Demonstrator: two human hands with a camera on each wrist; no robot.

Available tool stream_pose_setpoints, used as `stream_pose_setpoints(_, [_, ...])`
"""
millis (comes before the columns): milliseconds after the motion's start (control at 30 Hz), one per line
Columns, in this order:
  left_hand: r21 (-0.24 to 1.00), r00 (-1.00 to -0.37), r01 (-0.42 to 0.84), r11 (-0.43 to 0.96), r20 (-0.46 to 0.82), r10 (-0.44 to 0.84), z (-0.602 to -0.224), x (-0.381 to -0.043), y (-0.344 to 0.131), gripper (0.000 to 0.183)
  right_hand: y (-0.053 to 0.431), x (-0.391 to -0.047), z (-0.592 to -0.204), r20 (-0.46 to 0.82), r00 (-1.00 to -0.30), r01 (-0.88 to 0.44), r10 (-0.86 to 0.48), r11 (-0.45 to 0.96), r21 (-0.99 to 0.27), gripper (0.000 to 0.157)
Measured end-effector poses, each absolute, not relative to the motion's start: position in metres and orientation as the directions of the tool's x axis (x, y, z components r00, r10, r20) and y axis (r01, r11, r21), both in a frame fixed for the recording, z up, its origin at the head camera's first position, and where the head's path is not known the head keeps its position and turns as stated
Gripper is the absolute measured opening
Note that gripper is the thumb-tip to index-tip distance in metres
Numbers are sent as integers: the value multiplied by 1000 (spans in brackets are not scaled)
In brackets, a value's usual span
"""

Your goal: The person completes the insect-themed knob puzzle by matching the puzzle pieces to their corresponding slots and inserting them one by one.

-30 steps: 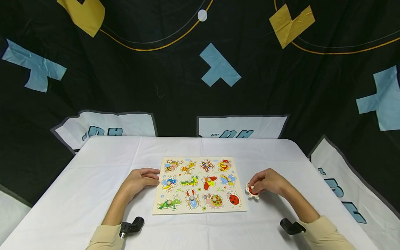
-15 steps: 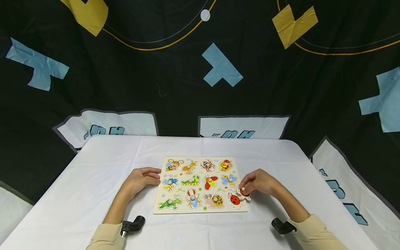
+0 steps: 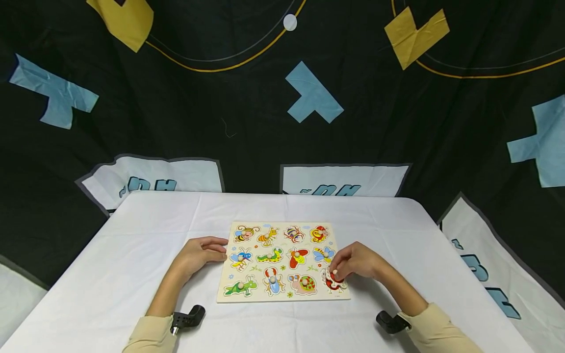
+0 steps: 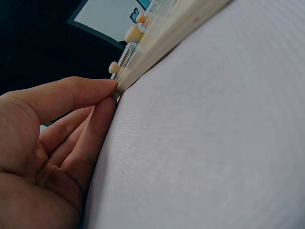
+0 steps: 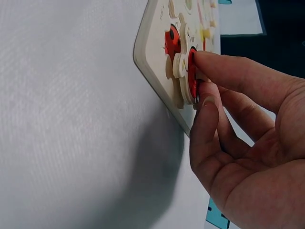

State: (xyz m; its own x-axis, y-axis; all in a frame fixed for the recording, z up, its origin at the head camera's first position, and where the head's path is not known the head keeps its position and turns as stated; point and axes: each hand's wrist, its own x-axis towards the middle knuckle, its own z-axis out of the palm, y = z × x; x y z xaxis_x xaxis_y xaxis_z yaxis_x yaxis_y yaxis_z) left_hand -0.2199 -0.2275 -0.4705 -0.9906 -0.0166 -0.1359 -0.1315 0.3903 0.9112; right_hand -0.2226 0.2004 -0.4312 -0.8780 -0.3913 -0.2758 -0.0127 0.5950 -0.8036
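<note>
A wooden insect puzzle board [image 3: 251,298] lies flat on the table. My right hand [image 3: 359,261] pinches the knob of a red ladybug puzzle piece [image 3: 331,284] over the board's near right corner. In the right wrist view this ladybug piece [image 5: 191,76] is tilted, close over the printed ladybug recess [image 5: 172,40], which it partly covers. At the board's left edge, my left hand [image 3: 196,256] rests with its fingertips [image 4: 107,86] touching the side. Several other knobbed pieces, such as the snail [image 3: 304,284] and the stag beetle [image 3: 273,283], sit in the board.
A white cloth covers the table [image 3: 282,328]. Behind it hangs a black backdrop [image 3: 198,117] with blue and yellow shapes. Black camera mounts [image 3: 189,318] are strapped to both wrists.
My right hand has carried the ladybug piece leftward from beside the board to over the ladybug recess at its near right corner. The left hand has stayed at the board's edge.
</note>
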Motion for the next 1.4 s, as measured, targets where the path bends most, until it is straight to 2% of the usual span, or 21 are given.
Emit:
stream_pose_setpoints(567, [910,-991,-131,394,-137,-14,-469,-219,-227,49,191,-221,-436,-280,-862,-19,-423,579,-815,19])
stream_pose_setpoints(1167, [896,-991,-131,425,-131,-29,-469,-219,-228,48,188,-221,-439,-329,-860,16,-391,623,-782,18])
stream_pose_setpoints(1400, [913,-991,-131,386,-135,-16,-468,-219,-227,49,190,-221,-440,-315,-864,9,-394,612,-791,20])
